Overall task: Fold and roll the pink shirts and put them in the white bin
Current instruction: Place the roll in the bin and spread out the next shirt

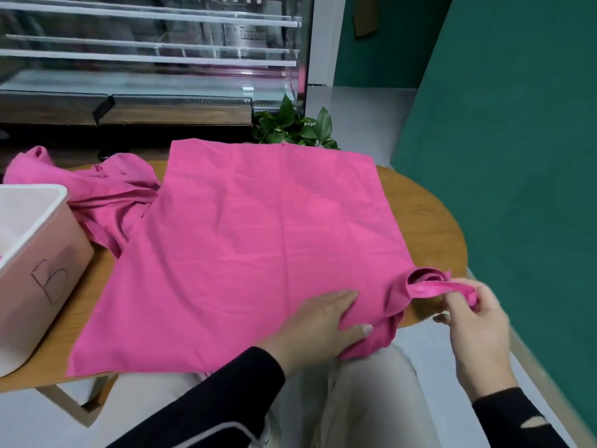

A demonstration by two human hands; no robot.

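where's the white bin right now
In the head view, the white bin sits at the left edge of the wooden table, beside the crumpled pink shirt and left of the spread pink shirt.

A single large capital letter "B" was drawn by hand in dark marker on the side wall of the white bin (48, 273), which stood at the left edge of the wooden table (426, 221). The letter was tilted on that wall. Behind the table, a small printed label was seen on a metal part inside the glass-fronted display case (155, 53); one line of it could be read roughly as "FREEZE", the last letters being blurred. The remaining lines of that label were too small to be made out.
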